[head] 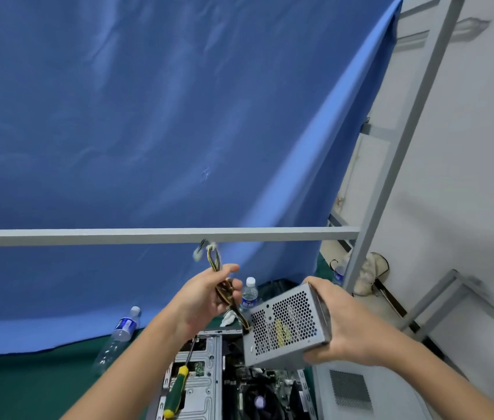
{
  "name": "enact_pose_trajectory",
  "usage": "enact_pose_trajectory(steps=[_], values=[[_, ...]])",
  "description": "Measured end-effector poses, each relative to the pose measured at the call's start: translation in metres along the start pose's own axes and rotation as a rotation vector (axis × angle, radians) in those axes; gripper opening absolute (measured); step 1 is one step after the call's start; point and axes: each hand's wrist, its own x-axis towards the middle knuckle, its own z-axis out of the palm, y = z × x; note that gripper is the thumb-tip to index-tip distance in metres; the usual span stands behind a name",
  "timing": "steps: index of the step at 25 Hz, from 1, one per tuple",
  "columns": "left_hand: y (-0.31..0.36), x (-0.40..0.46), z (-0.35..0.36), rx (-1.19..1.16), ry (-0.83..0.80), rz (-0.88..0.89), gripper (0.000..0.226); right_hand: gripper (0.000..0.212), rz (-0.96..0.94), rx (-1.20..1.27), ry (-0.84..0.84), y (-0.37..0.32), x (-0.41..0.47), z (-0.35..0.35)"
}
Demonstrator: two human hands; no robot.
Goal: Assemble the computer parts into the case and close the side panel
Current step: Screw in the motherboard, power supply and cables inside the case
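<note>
My right hand (pixel 341 325) grips a grey metal power supply (pixel 285 327) with a honeycomb grille and holds it in the air above the open computer case (pixel 209 377). My left hand (pixel 209 294) grips the supply's bundle of yellow and black cables (pixel 224 291), whose white connectors (pixel 204 250) stick up above the fingers. Inside the case the motherboard and a fan (pixel 259 401) show at the bottom edge. The grey side panel (pixel 370 389) with a vent lies to the right of the case.
A green and yellow screwdriver (pixel 180 380) lies on the case's drive cage. Two plastic water bottles stand out, one lying at the left (pixel 119 334), one upright behind the hands (pixel 250 294). A grey metal rail (pixel 160 235) crosses in front of a blue curtain. Green cloth (pixel 27 386) covers the table.
</note>
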Motion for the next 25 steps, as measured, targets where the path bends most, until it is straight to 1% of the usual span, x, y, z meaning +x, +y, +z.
enact_pose_trajectory(steps=[3, 4, 5, 8, 10, 12, 14, 15, 16, 19, 21, 23, 25], values=[[0.003, 0.006, -0.017, 0.079, -0.076, 0.020, 0.020, 0.086, 0.100, 0.042, -0.020, 0.004, -0.001, 0.024], [0.001, 0.006, -0.021, 0.111, -0.116, 0.014, 0.020, 0.085, 0.136, 0.068, -0.021, 0.006, -0.003, 0.032], [-0.001, 0.006, -0.026, 0.149, -0.157, 0.005, 0.020, 0.089, 0.169, 0.074, -0.027, 0.007, -0.004, 0.040], [-0.011, 0.008, -0.040, 0.276, -0.223, 0.005, 0.026, 0.120, 0.256, 0.005, -0.043, 0.014, -0.004, 0.059], [-0.020, 0.010, -0.044, 0.350, -0.161, 0.057, 0.023, 0.132, 0.297, 0.016, -0.049, 0.021, -0.002, 0.068], [-0.030, 0.012, -0.043, 0.438, -0.012, 0.122, 0.016, 0.137, 0.339, 0.058, -0.049, 0.025, 0.003, 0.072], [-0.037, 0.015, -0.042, 0.576, 0.135, 0.188, 0.009, 0.139, 0.377, 0.109, -0.052, 0.027, 0.007, 0.077], [-0.040, 0.016, -0.043, 0.627, 0.173, 0.215, 0.007, 0.137, 0.388, 0.138, -0.050, 0.029, 0.007, 0.081], [-0.042, 0.017, -0.045, 0.649, 0.197, 0.229, 0.013, 0.135, 0.395, 0.170, -0.048, 0.030, 0.007, 0.085], [-0.051, 0.019, -0.053, 0.561, 0.246, 0.194, 0.032, 0.129, 0.426, 0.287, -0.040, 0.034, 0.003, 0.098], [-0.057, 0.022, -0.054, 0.491, 0.288, 0.126, 0.037, 0.128, 0.457, 0.379, -0.040, 0.038, -0.002, 0.107], [-0.064, 0.024, -0.052, 0.385, 0.322, 0.006, 0.032, 0.126, 0.482, 0.447, -0.043, 0.041, -0.007, 0.113], [-0.070, 0.024, -0.053, 0.176, 0.348, -0.144, 0.022, 0.124, 0.491, 0.479, -0.054, 0.044, -0.009, 0.117]])
